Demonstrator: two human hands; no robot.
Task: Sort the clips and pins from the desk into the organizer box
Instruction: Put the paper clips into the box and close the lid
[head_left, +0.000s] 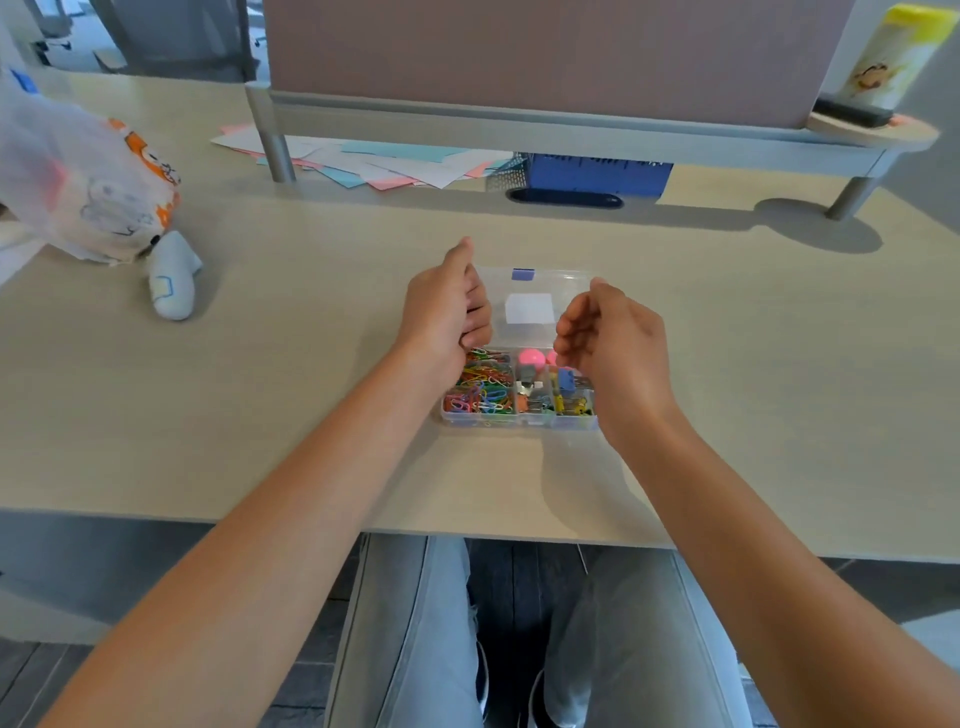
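Clear plastic organizer box on beige desk, lid tipped open between both hands | left hand fingers curled, nothing seen held, above coloured paper clips | right hand loosely curled, holding nothing, above binder clips | pink pins between hands

Your clear organizer box has a blue latch at twelve o'clock, multicoloured paper clips at nine, pink pins centre; pale beige counter, pink and teal papers at eleven o'clock
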